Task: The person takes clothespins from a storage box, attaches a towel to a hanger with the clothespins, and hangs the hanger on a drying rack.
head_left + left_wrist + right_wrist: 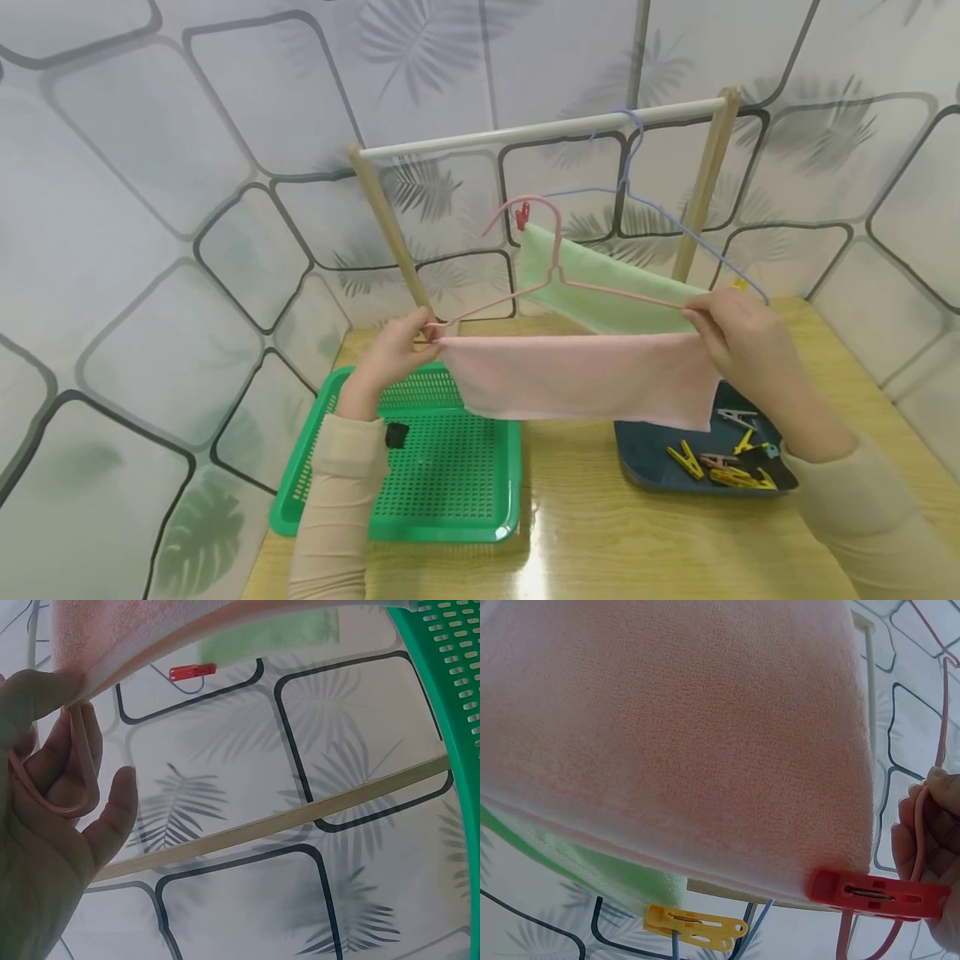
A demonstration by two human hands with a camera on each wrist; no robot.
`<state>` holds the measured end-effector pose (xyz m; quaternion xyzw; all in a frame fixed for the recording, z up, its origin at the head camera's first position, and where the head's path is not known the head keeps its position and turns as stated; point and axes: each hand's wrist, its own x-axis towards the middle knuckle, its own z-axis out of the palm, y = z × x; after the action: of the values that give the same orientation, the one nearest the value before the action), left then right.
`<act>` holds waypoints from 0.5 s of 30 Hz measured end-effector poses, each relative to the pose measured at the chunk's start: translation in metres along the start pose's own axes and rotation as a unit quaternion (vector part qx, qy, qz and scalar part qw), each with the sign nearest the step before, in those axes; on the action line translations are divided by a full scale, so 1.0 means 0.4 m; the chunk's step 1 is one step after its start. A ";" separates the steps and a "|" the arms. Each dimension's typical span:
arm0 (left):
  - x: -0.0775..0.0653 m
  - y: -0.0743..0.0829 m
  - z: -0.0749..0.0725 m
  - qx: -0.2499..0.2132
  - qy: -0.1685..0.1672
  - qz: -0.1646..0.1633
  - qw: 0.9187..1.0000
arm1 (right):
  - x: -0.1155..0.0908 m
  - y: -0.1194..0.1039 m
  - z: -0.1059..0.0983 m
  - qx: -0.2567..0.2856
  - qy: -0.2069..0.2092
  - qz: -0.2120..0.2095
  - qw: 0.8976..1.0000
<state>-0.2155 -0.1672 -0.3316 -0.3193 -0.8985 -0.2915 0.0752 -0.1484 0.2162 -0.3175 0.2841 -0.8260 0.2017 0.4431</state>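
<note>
A pink hanger is held up in front of me with a pink towel draped along its lower bar. At the hanger's left end my left hand pinches the towel's corner together with the bar, as the left wrist view shows. My right hand grips the hanger's right arm. Beside those fingers, in the right wrist view, a red clothespin clips the towel's other corner to the bar. Behind hangs a green towel on a blue hanger, with a red clothespin and a yellow clothespin on it.
The blue hanger hooks over a white rod between wooden posts. A green basket with a small black item stands at left. At right, a dark blue tray holds several clothespins.
</note>
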 end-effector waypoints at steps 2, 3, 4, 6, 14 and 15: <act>0.000 -0.001 0.001 -0.004 -0.003 0.002 1.000 | -0.001 0.001 -0.001 0.001 -0.001 0.001 1.000; 0.000 -0.001 0.001 -0.005 -0.004 0.003 1.000 | -0.002 0.002 -0.001 0.002 -0.001 0.001 1.000; 0.000 -0.001 0.001 -0.005 -0.006 0.004 1.000 | -0.003 0.003 -0.001 0.002 -0.002 0.001 1.000; 0.000 -0.001 0.001 0.000 -0.010 0.008 1.000 | -0.004 0.004 -0.001 0.005 -0.002 0.002 1.000; 0.000 0.005 -0.001 0.010 -0.019 0.004 1.000 | -0.006 0.008 -0.002 0.005 -0.006 0.010 1.000; 0.001 0.005 0.000 0.012 -0.016 0.000 1.000 | -0.006 0.007 -0.002 0.004 -0.006 0.010 1.000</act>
<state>-0.2145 -0.1656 -0.3305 -0.3233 -0.9030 -0.2754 0.0649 -0.1486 0.2197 -0.3192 0.2790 -0.8304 0.2078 0.4351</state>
